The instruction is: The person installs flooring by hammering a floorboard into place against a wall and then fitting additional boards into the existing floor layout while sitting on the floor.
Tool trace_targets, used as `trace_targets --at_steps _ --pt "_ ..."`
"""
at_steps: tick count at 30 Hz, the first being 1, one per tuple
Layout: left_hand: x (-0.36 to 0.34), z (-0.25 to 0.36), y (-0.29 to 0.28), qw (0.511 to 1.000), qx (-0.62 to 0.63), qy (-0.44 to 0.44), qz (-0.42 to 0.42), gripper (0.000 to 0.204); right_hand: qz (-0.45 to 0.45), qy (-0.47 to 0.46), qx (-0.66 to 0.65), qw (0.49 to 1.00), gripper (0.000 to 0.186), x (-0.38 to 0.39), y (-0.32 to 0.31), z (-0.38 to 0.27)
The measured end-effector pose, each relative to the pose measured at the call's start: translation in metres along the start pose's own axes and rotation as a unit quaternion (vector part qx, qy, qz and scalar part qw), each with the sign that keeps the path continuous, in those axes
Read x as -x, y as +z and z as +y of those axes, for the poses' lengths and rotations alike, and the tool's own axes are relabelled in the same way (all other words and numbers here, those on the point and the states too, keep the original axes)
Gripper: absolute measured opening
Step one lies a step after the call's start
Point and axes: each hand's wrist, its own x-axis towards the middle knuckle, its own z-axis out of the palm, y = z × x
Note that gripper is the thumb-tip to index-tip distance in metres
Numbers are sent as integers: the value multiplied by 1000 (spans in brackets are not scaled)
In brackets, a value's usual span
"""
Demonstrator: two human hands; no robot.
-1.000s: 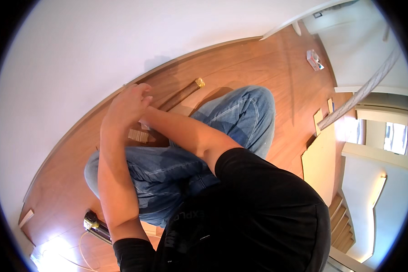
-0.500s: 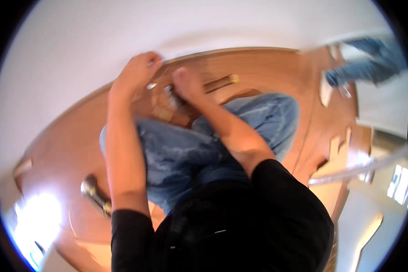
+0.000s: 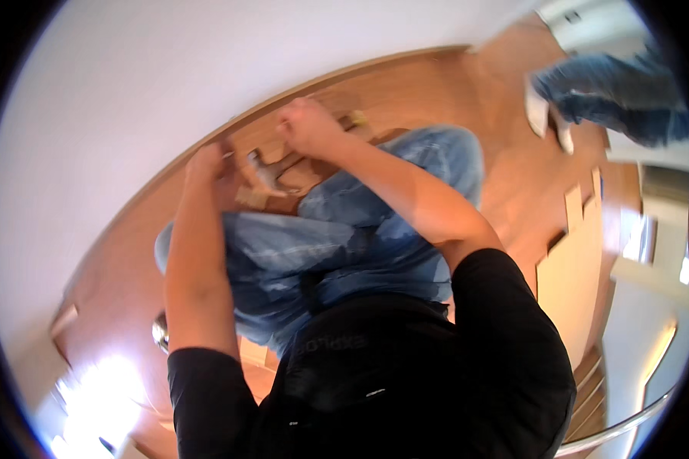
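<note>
Both of my hands are near the skirting board (image 3: 360, 61) at the foot of the white wall, blurred by motion. My left hand (image 3: 213, 167) is curled, with something small and thin at its fingers. My right hand (image 3: 308, 126), farther along to the right, has its fingers bent in; whatever they may hold is hidden. Between and below the hands lies what looks like a hammer (image 3: 266, 174), beside light wooden pieces (image 3: 250, 199). A dark bar with a pale yellow tip (image 3: 357, 120) lies partly behind my right hand.
My jeans-clad legs (image 3: 436, 153) are crossed on the wooden floor. Another person's legs (image 3: 605, 92), in white footwear, stand at the upper right. A pale board sheet (image 3: 566, 275) lies at the right, stairs (image 3: 589, 398) beyond. A partly hidden metallic tool (image 3: 159, 330) lies beside my left arm.
My hands, crossed a second ago, have separated. Since half a second ago my left hand has dropped and my right risen slightly. The other person's legs have appeared at the right.
</note>
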Motion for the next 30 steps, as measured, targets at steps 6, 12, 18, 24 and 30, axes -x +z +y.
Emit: trace_targets --at_steps 6,12,18,24,30 --pt "-13 -3 6 998 -58 -1 -8 42 -28 179 -64 981 22 27 -14 13" --pt "-22 -22 19 991 -120 -59 28 35 -17 186 -144 972 19 12 -8 -3" --pt "-23 -29 18 994 -93 -55 9 36 -73 167 -142 973 19 13 -25 -10" --pt "-16 1 -1 997 -36 -14 69 34 -52 163 -128 977 24 11 -24 -6" --pt "11 70 -29 947 311 55 54 25 -31 251 -210 944 29 1 -14 -4"
